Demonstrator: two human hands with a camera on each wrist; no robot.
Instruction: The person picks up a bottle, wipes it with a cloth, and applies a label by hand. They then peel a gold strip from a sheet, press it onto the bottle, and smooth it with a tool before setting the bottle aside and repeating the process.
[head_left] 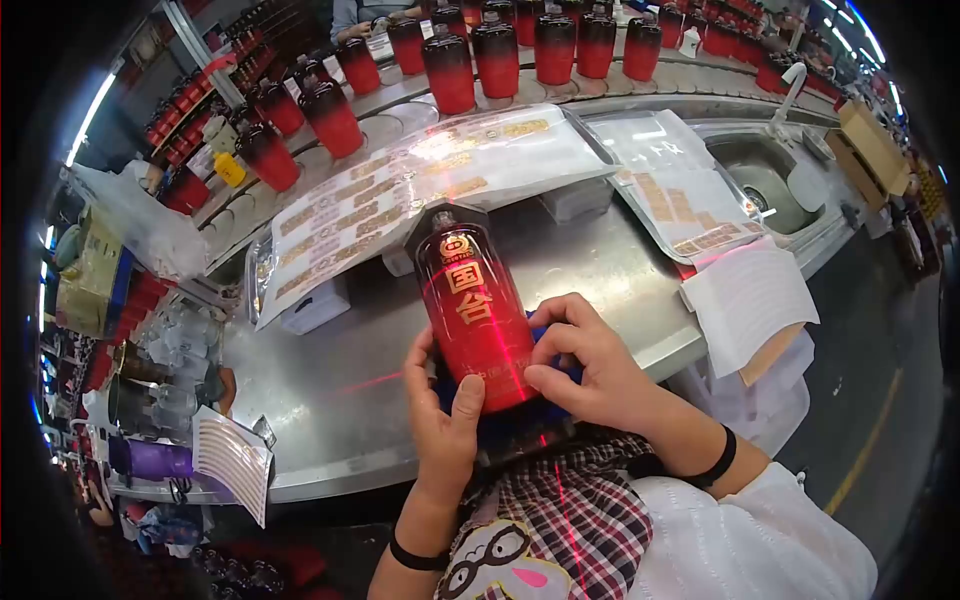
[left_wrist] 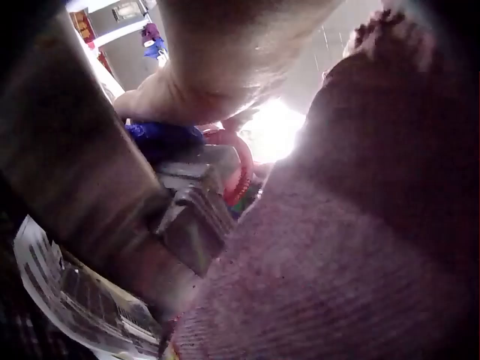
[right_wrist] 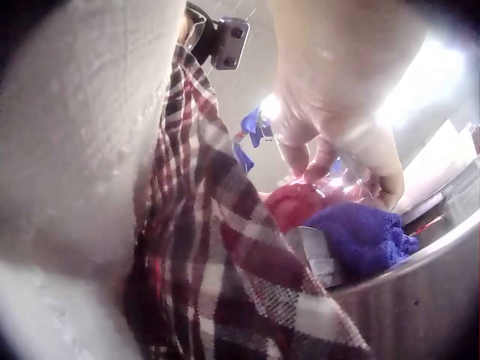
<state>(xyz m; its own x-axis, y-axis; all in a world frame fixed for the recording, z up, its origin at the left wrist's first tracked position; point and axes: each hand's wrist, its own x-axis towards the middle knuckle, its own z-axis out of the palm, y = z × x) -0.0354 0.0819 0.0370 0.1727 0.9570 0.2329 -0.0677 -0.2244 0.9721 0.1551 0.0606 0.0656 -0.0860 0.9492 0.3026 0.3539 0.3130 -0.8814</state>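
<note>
A red-and-black glass bottle (head_left: 478,310) with gold characters leans back over a blue cloth (right_wrist: 356,238), its neck away from me. My left hand (head_left: 440,420) holds its lower left side, the thumb lying on the front face and the fingers around the side. On the lower right, my right hand (head_left: 590,365) has bent fingers, with thumb and index fingertips at the bottle's front beside faint small lettering. In the right wrist view, the right hand (right_wrist: 330,97) reaches down over the bottle's red base (right_wrist: 294,206). The left wrist view is mostly filled by dark, blurred close surfaces.
A steel table (head_left: 350,400) carries a raised sheet of gold decals (head_left: 400,200) behind the bottle. At the right are a tray of decals (head_left: 680,200), white paper (head_left: 750,295) and a sink (head_left: 765,170). More red bottles (head_left: 495,55) line a conveyor at the back.
</note>
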